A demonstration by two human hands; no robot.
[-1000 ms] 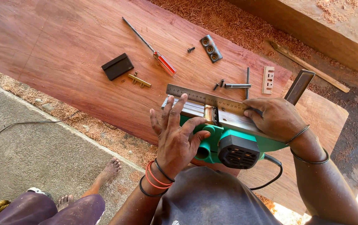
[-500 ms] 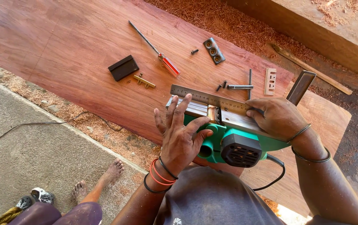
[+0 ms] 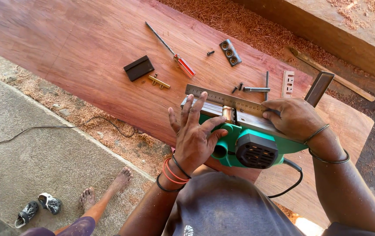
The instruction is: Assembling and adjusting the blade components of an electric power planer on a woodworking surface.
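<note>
Seen from above, small sandals (image 3: 39,205) and another person's bare foot (image 3: 119,180) rest on the grey concrete floor (image 3: 30,153) at left, beside a black power cord (image 3: 87,124) trailing through wood shavings. A broad reddish wooden plank (image 3: 65,48) serves as the desk; on it lie a small black block (image 3: 138,68), a brass fitting (image 3: 158,81) just beside it, a red-handled screwdriver (image 3: 176,54), a loose screw (image 3: 210,53) and a dark metal plate with three holes (image 3: 230,52). Near the plank's front edge, a green electric planer (image 3: 250,146) sits turned with its metal base upward, directly in front of the person. The left hand (image 3: 194,135), fingers spread wide and flat, presses down on the planer's front end, coloured bands at the wrist. A steel ruler (image 3: 224,99) lies across the upturned base. Just beyond it rest small bolts (image 3: 238,88), a socket wrench (image 3: 257,88) and a pale planer blade (image 3: 287,83). The right hand (image 3: 294,119), fingers curled together, presses the ruler's far end against the base; a dark flat bar (image 3: 319,88) rises just behind it. At far right a thin wooden stick (image 3: 331,74) lies amid sawdust.
</note>
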